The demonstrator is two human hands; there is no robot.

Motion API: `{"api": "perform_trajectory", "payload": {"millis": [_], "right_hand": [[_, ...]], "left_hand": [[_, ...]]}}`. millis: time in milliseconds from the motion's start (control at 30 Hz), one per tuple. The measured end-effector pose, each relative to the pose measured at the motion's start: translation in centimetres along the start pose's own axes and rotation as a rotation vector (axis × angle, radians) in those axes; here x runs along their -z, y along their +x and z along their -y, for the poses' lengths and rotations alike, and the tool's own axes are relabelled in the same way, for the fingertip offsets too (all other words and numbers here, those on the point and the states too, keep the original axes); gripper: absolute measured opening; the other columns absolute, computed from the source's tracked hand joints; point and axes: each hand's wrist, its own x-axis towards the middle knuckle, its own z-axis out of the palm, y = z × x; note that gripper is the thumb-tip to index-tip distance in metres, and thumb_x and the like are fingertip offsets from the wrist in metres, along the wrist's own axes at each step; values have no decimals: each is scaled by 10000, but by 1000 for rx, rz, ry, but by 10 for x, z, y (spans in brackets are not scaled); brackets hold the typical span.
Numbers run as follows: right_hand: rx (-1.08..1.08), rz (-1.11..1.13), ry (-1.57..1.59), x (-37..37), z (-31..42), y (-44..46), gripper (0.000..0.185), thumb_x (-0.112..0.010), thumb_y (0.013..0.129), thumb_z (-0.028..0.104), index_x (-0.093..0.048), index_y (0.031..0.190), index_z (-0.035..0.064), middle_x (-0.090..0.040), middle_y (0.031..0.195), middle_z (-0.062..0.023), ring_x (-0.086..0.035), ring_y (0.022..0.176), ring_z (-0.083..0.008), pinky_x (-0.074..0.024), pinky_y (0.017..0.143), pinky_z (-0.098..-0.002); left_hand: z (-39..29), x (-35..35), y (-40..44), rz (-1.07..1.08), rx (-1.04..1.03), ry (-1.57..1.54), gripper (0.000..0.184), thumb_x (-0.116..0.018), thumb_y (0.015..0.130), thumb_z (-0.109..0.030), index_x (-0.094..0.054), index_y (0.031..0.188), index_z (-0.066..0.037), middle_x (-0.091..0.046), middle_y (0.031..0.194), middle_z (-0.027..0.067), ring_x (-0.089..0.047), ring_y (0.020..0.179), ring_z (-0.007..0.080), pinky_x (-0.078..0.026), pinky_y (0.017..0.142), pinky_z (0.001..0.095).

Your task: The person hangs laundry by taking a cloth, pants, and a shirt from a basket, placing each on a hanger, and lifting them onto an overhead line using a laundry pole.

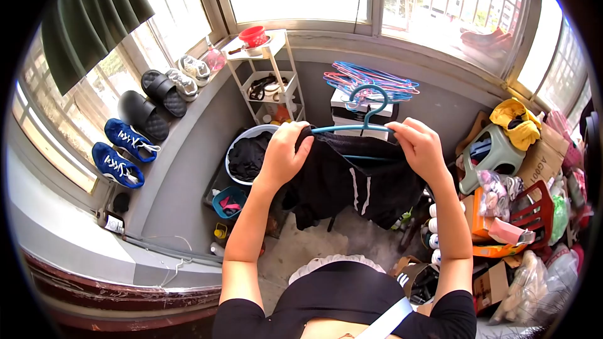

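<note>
A pair of black drawstring shorts [370, 188] hangs in front of me, its two white cords dangling at the front. Inside the spread waistband sits a teal clothes hanger [369, 105], hook upward, with its lower bar showing in the opening. My left hand [286, 154] is closed on the waistband at the left end of the hanger, thumb pressed to the cloth. At the opposite end, my right hand [416, 147] pinches the waistband and the hanger's tip. The fabric droops between and below both hands.
Behind the shorts, pink and blue hangers [370, 80] lie on a white box. A basin of dark clothes [249, 154] stands left, near a shelf rack [286, 92]. Shoes [118, 164] line the left ledge. A stool [493, 154], boxes and bags crowd the right.
</note>
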Motion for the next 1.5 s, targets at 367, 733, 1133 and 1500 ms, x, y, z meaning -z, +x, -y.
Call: {"api": "perform_trajectory", "payload": {"millis": [367, 733, 1133, 1500], "right_hand": [[-81, -4, 65, 6, -21, -6, 136, -657, 817, 81, -663, 936, 16, -629, 835, -113, -607, 723, -281, -485, 663, -327], [-54, -35, 173, -11, -18, -7, 307, -684, 792, 68, -622, 1089, 23, -635, 1009, -128, -616, 894, -286, -481, 794, -313], [-133, -23, 305, -75, -2, -5, 102, -638, 814, 1, -619, 906, -39, -560, 763, -105, -551, 656, -225, -435, 611, -283], [-164, 32, 338, -119, 30, -12, 132, -698, 765, 43, -643, 873, -12, -630, 800, -102, -598, 724, -235, -465, 666, -301]], "left_hand": [[12, 1, 4, -220, 166, 72, 257, -703, 813, -284, -609, 865, -50, -581, 727, 99, -561, 634, 283, -444, 573, 330], [23, 15, -11, -258, 242, 144, 261, -709, 808, -263, -601, 885, -39, -594, 733, 105, -585, 660, 298, -461, 600, 345], [21, 58, -21, -142, 73, 329, 236, -631, 795, -99, -606, 1025, -53, -629, 965, 95, -566, 947, 293, -411, 867, 392], [24, 48, -43, -52, 33, 137, 166, -696, 793, -176, -632, 799, -22, -542, 662, 82, -550, 578, 248, -406, 511, 334]]}}
